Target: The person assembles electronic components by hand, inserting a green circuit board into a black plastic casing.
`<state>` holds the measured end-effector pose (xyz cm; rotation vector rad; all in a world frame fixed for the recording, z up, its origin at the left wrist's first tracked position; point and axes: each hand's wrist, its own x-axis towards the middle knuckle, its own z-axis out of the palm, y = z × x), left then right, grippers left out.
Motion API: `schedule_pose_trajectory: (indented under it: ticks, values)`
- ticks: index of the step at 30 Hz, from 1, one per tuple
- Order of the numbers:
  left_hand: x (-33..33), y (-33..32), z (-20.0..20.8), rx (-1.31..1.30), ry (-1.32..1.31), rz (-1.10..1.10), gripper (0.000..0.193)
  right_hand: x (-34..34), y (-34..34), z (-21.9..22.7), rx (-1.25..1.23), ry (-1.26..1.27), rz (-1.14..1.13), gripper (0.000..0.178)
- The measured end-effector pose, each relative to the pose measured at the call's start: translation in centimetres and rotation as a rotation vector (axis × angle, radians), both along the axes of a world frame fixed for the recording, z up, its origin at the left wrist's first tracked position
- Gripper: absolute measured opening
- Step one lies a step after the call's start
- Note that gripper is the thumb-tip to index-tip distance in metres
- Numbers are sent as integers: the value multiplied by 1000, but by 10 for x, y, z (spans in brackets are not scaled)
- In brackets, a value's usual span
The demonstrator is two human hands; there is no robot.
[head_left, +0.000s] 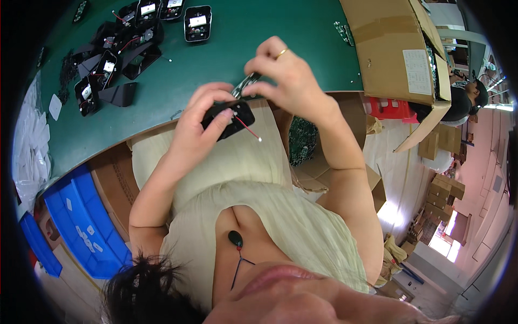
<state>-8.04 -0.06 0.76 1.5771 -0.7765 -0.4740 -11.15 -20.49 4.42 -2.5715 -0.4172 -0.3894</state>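
Note:
My left hand (195, 123) is closed around a black plastic housing (244, 114), held just over the table's front edge. A thin red wire (249, 129) with a small white connector hangs from this housing. Between both hands is a narrow green and silver piece (245, 85) that looks like a circuit board, tilted above the housing. The thumb and fingers of my right hand (288, 75) pinch its upper end. Fingers partly cover where the board and housing meet, so I cannot tell whether they touch.
Several black housings (141, 54) lie heaped at the far left of the green table (259, 27), one housing (197, 22) apart. A cardboard box (383, 48) stands at right. Below are blue bins (89, 221) and a box of green circuit boards (303, 140). Another person (463, 102) is at far right.

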Motion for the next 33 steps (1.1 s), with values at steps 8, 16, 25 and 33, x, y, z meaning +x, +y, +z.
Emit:
schedule_pose_trajectory:
  ticks: [8, 16, 25, 33]
  values:
    - [-11, 12, -1, -168, 307, 190, 17, 0, 27, -13, 295, -38, 57, 26]
    - [-5, 9, 10, -395, 703, 352, 16, -8, 69, -38, 1311, 317, -23, 17]
    - [-7, 7, 6, -326, 610, 316, 17, -4, 71, -42, 1285, 313, -95, 16]
    - [-8, 16, 6, -253, 549, 237, 20, -4, 65, -44, 1368, 563, -117, 15]
